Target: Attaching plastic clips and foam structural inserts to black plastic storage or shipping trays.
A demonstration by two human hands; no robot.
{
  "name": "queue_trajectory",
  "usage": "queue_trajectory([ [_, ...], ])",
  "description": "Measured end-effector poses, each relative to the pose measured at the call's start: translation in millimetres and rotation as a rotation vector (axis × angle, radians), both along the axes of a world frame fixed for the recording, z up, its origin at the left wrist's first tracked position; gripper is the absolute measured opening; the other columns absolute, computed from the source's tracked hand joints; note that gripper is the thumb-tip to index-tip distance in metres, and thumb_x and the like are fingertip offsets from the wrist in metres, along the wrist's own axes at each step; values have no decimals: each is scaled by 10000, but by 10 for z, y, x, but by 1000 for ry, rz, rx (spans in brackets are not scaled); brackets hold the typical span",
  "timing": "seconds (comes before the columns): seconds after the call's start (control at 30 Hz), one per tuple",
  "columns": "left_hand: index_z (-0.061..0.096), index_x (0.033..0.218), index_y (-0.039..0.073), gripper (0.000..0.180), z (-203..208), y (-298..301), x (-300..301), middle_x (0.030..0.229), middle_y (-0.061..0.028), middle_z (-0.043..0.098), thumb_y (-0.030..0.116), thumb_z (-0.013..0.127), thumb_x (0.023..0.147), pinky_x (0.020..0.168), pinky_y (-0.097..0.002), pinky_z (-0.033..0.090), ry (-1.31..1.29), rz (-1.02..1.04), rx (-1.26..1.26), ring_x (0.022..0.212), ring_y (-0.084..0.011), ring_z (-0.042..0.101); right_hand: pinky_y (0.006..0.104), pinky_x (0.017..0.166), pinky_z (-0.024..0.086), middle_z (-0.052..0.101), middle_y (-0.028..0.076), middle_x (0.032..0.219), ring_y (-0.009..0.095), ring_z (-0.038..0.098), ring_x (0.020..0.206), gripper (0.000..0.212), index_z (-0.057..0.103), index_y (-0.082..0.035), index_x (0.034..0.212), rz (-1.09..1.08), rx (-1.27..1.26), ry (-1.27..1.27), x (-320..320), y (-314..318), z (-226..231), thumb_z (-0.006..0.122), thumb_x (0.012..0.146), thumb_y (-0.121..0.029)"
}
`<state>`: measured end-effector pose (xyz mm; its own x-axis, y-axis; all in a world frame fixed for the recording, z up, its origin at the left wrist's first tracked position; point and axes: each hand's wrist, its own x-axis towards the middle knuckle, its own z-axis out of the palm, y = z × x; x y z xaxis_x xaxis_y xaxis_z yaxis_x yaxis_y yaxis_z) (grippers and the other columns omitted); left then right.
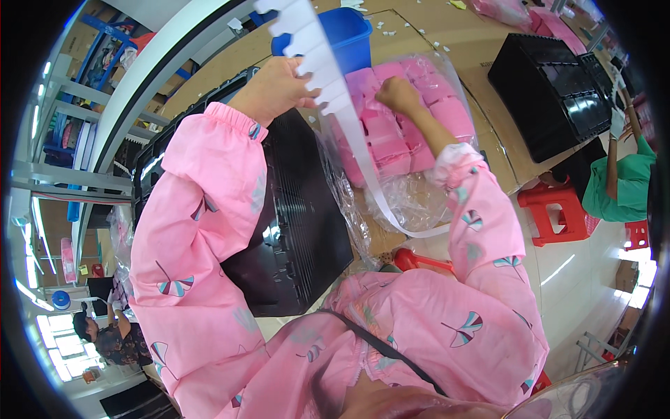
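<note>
A long white strip with a notched edge (356, 140) hangs from above and curls toward my right sleeve. My left hand (272, 87) is closed on the strip, pinching it at the notched side. To the right, my right hand (401, 94) is curled into a fist above rows of pink packets (391, 136); whatever it grips, if anything, is hidden. The packets lie in a clear plastic bag (412, 206), loose at its near end. Beneath my left forearm stands a black plastic crate (300, 202).
A blue bin (352, 42) stands behind the packets, with white scraps on the brown table (481, 98). More black crates (544, 91) sit at the right, near a red stool (555, 213) and a person in green (618, 181). A red-handled object (422, 262) lies by my lap.
</note>
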<state>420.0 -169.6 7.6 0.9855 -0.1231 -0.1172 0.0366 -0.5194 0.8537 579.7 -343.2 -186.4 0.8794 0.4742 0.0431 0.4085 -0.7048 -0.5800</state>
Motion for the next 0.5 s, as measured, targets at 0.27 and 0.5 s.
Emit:
queue_trajectory([
  [0.27,383,1241,21,639,-30,-15,134,1179,-197,434,390,625,779,890,-356,411,189,381,-531,1075,-278,464,188,462,351,553,10,638,66,470,519,104,601,-14,747,200,1187,424,-27,-620,1597,625,743,-114],
  [0.5,429,1212,103,630,246,-14,-23,1078,-64,552,482,623,748,804,-291,450,39,275,-756,990,-190,540,173,456,338,545,5,643,52,455,516,103,596,-25,754,328,1277,520,-451,-546,1875,627,765,-123],
])
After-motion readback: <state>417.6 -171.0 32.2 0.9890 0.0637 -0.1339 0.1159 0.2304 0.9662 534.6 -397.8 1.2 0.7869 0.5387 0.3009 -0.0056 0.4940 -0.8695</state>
